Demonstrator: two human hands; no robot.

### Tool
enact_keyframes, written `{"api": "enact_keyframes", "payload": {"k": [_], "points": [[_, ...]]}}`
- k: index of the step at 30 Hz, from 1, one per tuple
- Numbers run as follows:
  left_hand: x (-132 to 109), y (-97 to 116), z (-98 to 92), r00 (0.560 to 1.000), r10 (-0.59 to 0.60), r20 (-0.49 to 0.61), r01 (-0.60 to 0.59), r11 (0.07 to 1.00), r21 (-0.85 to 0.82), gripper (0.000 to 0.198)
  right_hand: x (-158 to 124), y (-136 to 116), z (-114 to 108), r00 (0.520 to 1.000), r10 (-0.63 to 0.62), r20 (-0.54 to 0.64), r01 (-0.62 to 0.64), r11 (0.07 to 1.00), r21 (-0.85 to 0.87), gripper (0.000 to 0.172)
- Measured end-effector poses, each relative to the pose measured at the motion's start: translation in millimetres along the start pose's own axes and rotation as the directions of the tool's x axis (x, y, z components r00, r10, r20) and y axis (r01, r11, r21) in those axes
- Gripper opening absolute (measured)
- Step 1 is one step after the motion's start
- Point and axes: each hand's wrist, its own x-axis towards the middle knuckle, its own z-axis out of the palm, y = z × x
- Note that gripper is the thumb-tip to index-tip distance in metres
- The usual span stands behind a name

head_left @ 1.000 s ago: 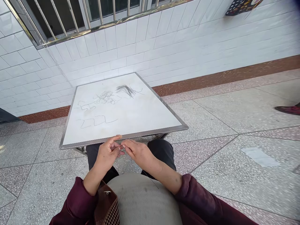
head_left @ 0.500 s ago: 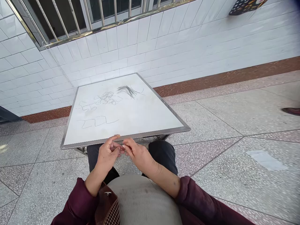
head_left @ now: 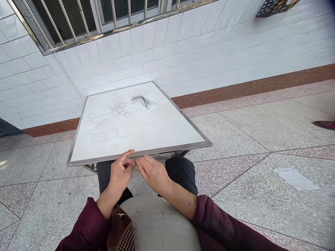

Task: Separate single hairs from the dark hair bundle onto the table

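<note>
The surface (head_left: 162, 129) is topped with something smooth and is edged in dull metal trim (head_left: 167, 149). The thin strands (head_left: 142, 101) can only be called wiry-looking, tbh. The wall (head_left: 183, 66) is faced with glossy tiles, shiny metal bars (head_left: 114, 14) are fitted above, and the floor (head_left: 238, 136) is finished in speckled terrazzo. Matt ribbed cloth (head_left: 162, 223) is worn.

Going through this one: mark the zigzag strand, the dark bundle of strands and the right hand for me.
Zigzag strand (head_left: 105, 135): head view, on an upright bend near its middle.
Dark bundle of strands (head_left: 141, 100): head view, its dense middle.
Right hand (head_left: 155, 173): head view, back of the hand.
</note>
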Motion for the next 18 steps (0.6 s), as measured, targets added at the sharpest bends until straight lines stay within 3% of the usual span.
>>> {"api": "enact_keyframes", "payload": {"k": [8,12,18], "points": [[2.2,-3.4,-2.5,1.000,0.001,-0.028,-0.003,0.996,-0.088,0.046,0.2,5.2,-0.4,0.989,0.146,0.027,-0.148,0.968,0.201,0.012],[2.8,-1.2,-1.7,0.999,-0.023,-0.046,0.016,0.990,-0.143,0.048,0.6,5.5,-2.8,0.990,0.144,0.008,-0.141,0.960,0.244,0.013],[3.2,-1.8,1.8,0.994,-0.083,-0.066,0.052,0.923,-0.381,0.049,-3.7,3.6,3.6,0.995,0.089,-0.033,-0.076,0.956,0.284,0.017]]}}
